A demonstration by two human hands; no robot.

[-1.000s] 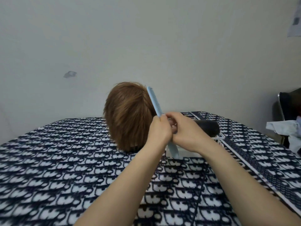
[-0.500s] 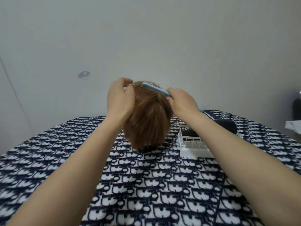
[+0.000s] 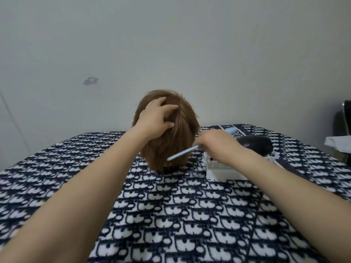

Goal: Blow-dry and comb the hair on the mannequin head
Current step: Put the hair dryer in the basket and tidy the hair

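Comb (image 3: 182, 153) pinched in right hand (image 3: 216, 144) low at hair (image 3: 171, 149); left hand (image 3: 154, 118) fingers spread on crown; risk: teeth snag, head tips w/ hard pull.

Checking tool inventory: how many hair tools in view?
2. A light blue comb in the right hand, low against the hair; a black hair dryer lying in the white basket right of the head. The basket may hide more.

Matt brown synthetic-looking hair (image 3: 171, 141) on the mannequin, smooth pale-blue plastic comb (image 3: 182, 153), glossy black plastic hair dryer (image 3: 256, 146) in a white plastic slatted basket (image 3: 224, 170), soft patterned navy-white cloth (image 3: 171, 215), matt painted wall (image 3: 190, 44).
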